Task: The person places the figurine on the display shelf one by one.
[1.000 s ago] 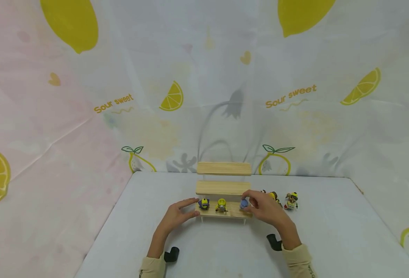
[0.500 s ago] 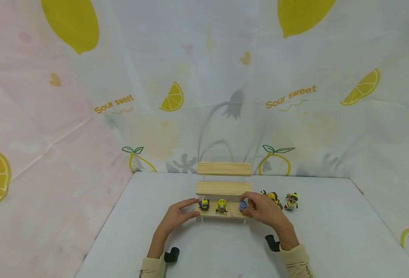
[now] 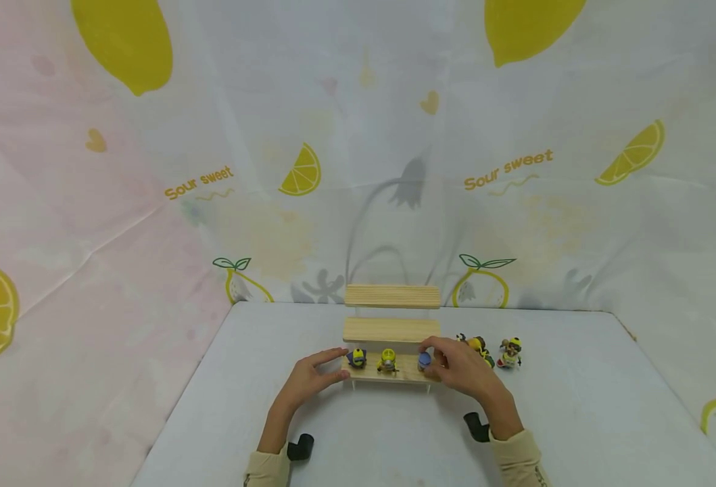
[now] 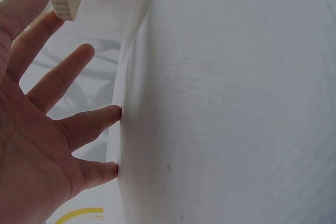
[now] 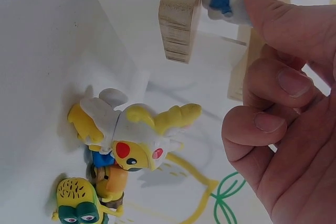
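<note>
My right hand [image 3: 470,366] pinches a small blue-and-white toy figure [image 3: 424,361] at the right end of the wooden tiered shelf's lowest board [image 3: 406,368]. In the right wrist view, the thumb [image 5: 278,22] covers the figure's upper part, while its feet appear to meet the board. At the board's left end, my left hand [image 3: 310,375] has its thumb and index finger at the edge, the other fingers spread in the left wrist view. Two yellow toy figures stand on that board: a dark-caped one [image 3: 357,358] at the left and a goggled one [image 3: 387,360] near the middle.
Right of the shelf, several toy figures lie on the white table, among them a white-and-yellow one [image 5: 139,137] and a green-goggled one [image 5: 76,198]. Another figure [image 3: 510,352] is farther right. The middle board [image 3: 391,329] and top board [image 3: 392,295] rise behind.
The right hand and the blue-and-white figure have shifted slightly left along the lowest board, then nearly stopped. The left hand stays at the board's left end.
</note>
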A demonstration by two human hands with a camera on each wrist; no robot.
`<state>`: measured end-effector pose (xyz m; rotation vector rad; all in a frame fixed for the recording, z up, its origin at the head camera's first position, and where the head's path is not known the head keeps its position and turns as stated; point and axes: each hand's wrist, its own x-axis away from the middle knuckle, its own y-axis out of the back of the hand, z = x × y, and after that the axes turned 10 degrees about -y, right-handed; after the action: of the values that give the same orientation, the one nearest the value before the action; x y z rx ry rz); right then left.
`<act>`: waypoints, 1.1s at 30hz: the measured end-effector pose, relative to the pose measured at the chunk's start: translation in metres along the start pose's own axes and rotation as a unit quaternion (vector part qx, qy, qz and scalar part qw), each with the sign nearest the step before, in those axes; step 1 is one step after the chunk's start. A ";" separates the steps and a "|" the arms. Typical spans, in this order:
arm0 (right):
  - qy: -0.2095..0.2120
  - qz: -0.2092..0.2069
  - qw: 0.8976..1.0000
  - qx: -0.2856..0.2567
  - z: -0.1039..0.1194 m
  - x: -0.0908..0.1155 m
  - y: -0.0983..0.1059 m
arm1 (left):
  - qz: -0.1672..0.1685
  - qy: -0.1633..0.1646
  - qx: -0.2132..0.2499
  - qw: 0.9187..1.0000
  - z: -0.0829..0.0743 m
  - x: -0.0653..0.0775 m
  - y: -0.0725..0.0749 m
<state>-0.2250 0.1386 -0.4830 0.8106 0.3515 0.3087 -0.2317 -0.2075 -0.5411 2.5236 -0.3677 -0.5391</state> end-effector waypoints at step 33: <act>-0.027 -0.006 1.000 -0.005 -0.001 0.005 0.007 | 0.001 0.002 -0.001 1.000 0.001 0.000 0.000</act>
<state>-0.2221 0.1453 -0.4795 0.8054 0.3043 0.2767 -0.2318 -0.2081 -0.5417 2.5218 -0.3671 -0.5340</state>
